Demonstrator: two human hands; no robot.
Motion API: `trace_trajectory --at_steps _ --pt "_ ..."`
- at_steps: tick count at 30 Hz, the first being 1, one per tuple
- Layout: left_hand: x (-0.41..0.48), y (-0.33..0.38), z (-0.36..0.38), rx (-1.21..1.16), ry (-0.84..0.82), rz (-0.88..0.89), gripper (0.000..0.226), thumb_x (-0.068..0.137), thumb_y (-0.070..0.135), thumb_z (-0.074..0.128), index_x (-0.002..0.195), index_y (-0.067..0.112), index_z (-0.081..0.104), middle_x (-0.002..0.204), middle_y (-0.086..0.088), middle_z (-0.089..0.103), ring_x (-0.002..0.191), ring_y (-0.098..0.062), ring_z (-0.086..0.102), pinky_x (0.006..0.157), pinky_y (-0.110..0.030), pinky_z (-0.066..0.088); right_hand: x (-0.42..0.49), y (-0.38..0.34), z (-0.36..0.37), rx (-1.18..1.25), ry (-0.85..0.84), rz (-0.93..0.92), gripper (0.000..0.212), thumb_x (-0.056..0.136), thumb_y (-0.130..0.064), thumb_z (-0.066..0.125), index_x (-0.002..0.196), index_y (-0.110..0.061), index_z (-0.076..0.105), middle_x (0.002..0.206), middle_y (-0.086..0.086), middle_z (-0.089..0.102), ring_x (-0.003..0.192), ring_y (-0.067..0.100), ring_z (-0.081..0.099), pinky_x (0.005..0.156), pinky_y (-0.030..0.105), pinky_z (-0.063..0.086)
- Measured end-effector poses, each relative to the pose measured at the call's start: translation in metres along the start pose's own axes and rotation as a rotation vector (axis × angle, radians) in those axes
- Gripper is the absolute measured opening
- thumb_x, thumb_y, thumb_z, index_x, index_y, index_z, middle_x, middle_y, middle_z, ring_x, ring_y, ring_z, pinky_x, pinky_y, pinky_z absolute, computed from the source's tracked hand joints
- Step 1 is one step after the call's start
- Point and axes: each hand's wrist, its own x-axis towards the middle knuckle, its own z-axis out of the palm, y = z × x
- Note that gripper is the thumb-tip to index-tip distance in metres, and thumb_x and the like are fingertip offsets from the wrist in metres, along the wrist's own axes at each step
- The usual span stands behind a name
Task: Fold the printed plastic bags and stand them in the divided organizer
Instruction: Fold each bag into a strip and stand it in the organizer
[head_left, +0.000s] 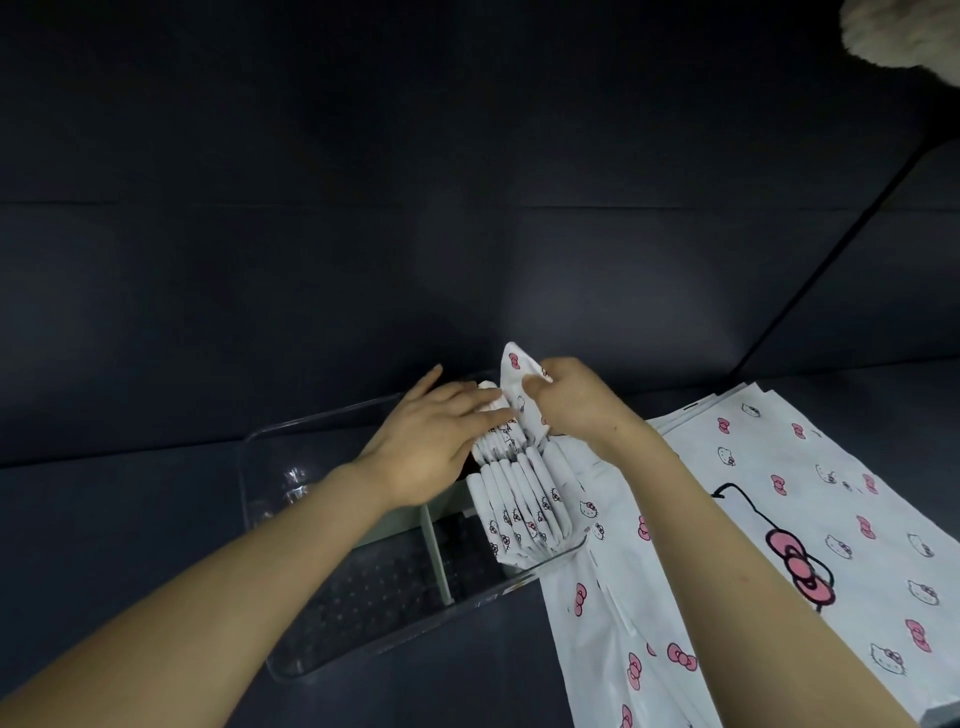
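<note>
A clear plastic organizer (249, 467) with pale dividers (434, 551) lies on the dark surface. Several folded white bags (524, 499) printed with pink bows stand in a row in its right compartment. My right hand (582, 400) pinches one folded bag (514, 379) by its upper part, its lower end among the far end of the row. My left hand (436, 436) lies with straight fingers against the tops of the standing bags beside it. Unfolded printed bags (779, 519) lie flat to the right of the organizer.
The organizer's left compartments (363, 587) show a dark dotted floor with nothing standing in them. A dark wall rises behind the surface. A thin dark pole (831, 249) slants up at the right, and a pale fluffy object (904, 36) sits in the top right corner.
</note>
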Motion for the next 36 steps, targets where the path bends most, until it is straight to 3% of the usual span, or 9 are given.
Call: trace_trajectory --at_steps 3,7,12,17,20,23,25,30,36 --pt "0.001 0.0 0.001 -0.011 -0.001 -0.011 0.065 0.086 0.034 0.013 0.138 0.025 0.051 0.145 0.0 0.047 0.136 -0.023 0.04 0.115 -0.039 0.0 -0.002 0.0 0.005 -0.006 -0.078 0.012 0.03 0.1 -0.024 0.039 0.091 -0.003 0.058 0.079 0.004 0.055 0.075 0.019 0.052 0.08 0.042 0.05" --pt "-0.001 0.0 0.001 -0.013 0.007 -0.008 0.06 0.088 0.031 0.018 0.135 0.025 0.054 0.142 -0.002 0.051 0.133 -0.025 0.043 0.115 -0.042 0.005 -0.006 -0.003 0.006 0.125 -0.031 0.022 0.025 0.099 -0.02 0.042 0.088 -0.006 0.06 0.08 0.007 0.06 0.076 0.02 0.054 0.072 0.033 0.043" --pt "-0.004 0.0 0.003 -0.024 0.021 -0.012 0.051 0.093 0.02 0.029 0.141 0.026 0.047 0.148 0.0 0.043 0.138 -0.022 0.036 0.116 -0.038 -0.001 -0.004 0.003 0.007 0.425 -0.074 0.178 0.025 0.099 -0.018 0.044 0.12 -0.012 0.057 0.112 0.011 0.065 0.102 0.026 0.063 0.096 0.041 0.049" --pt "-0.005 0.003 0.001 -0.048 0.017 -0.021 0.061 0.089 0.03 0.014 0.143 0.027 0.042 0.152 0.0 0.037 0.142 -0.022 0.03 0.115 -0.035 -0.004 -0.004 0.01 0.01 0.43 -0.15 0.176 0.032 0.102 -0.02 0.039 0.131 -0.016 0.051 0.116 0.007 0.065 0.104 0.023 0.062 0.088 0.034 0.049" --pt "-0.005 0.003 0.001 -0.043 0.006 -0.032 0.05 0.099 0.015 0.033 0.147 0.029 0.033 0.157 0.004 0.026 0.146 -0.018 0.018 0.115 -0.031 -0.012 -0.008 0.01 0.012 0.128 0.076 -0.02 0.026 0.098 -0.024 0.049 0.12 -0.015 0.06 0.108 0.0 0.067 0.096 0.015 0.062 0.081 0.027 0.046" --pt "-0.005 0.003 0.001 -0.045 -0.006 -0.043 0.057 0.093 0.029 0.015 0.147 0.03 0.033 0.156 0.004 0.026 0.146 -0.018 0.018 0.115 -0.031 -0.012 -0.013 0.011 0.016 -0.234 0.38 -0.147 0.02 0.092 -0.026 0.058 0.097 -0.013 0.072 0.09 0.002 0.072 0.086 0.021 0.065 0.07 0.027 0.045" --pt "-0.005 0.005 0.001 -0.041 -0.001 -0.046 0.061 0.09 0.03 0.01 0.147 0.031 0.031 0.157 0.005 0.025 0.146 -0.017 0.018 0.116 -0.031 -0.011 -0.011 0.015 0.022 -0.256 0.377 -0.112 0.021 0.091 -0.028 0.06 0.088 -0.013 0.074 0.085 0.005 0.073 0.083 0.024 0.065 0.07 0.029 0.048" --pt "-0.004 0.007 0.0 -0.053 -0.007 -0.086 0.053 0.102 0.015 0.032 0.149 0.033 0.021 0.159 0.01 0.014 0.148 -0.012 0.007 0.115 -0.028 -0.015 -0.011 0.026 0.026 -0.096 0.333 -0.019 0.023 0.09 -0.029 0.061 0.085 -0.012 0.076 0.078 0.005 0.072 0.077 0.023 0.065 0.068 0.028 0.047" --pt "-0.004 0.004 0.008 -0.115 0.028 -0.083 0.07 0.086 0.046 0.002 0.146 0.03 0.035 0.155 0.01 0.026 0.146 -0.011 0.016 0.113 -0.024 -0.015 -0.015 0.032 0.031 -0.012 0.326 -0.015 0.024 0.093 -0.031 0.059 0.088 -0.015 0.076 0.08 0.008 0.073 0.08 0.024 0.065 0.074 0.032 0.051"
